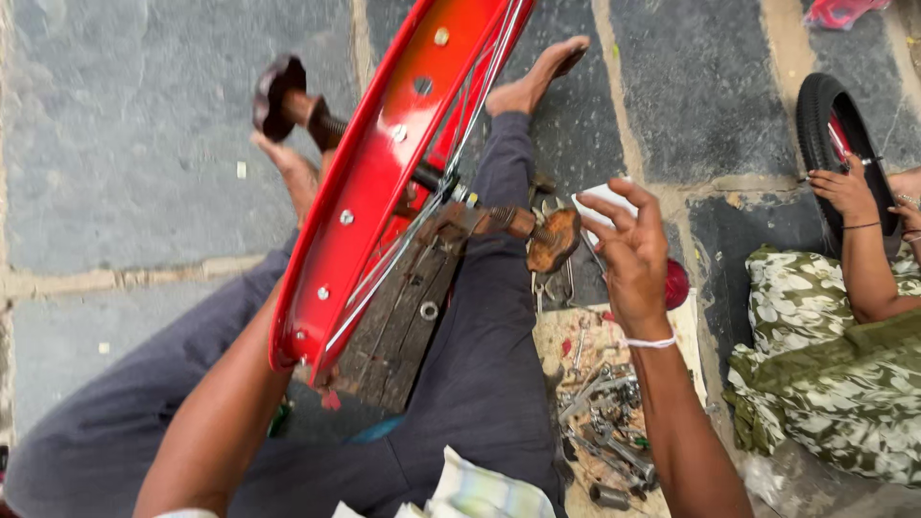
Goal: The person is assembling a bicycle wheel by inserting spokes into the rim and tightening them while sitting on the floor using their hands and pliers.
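1. Sitting on grey stone paving, the person has a glossy red metal bicycle wheel rim (379,182) with thin silver spokes standing on edge between the legs, over a dark wooden board (403,331).
2. Right hand (628,254): raised to the right of the rim, fingers spread wide and slightly curled. Just behind its fingertips shows a small white flat card or packet (600,203); whether the fingers touch or grip it cannot be told. A white band sits on the wrist.
3. Left hand: hidden behind the lower edge of the rim; only the forearm (225,412) shows, running up to the rim's bottom. Its grip cannot be told.
4. Rusty threaded axle ends: one brown knob (554,238) lies just left of the right hand, the other (278,96) sticks out beyond the rim on the far left side.
5. Below the right wrist, a flat worn sheet of cardboard (556,336) serves as a tray; on it lies a loose heap of grey metal nuts, bolts and small tools (604,422), some greasy.
6. A red rounded object (677,283) peeks out just behind the right wrist; kind unclear.
7. Near the body, below both arms, a folded white and pale green cloth (480,494).
8. Well right of the right hand, another person's hand (844,190) rests on a black rubber tyre (825,125); that person wears green and white flowered fabric.
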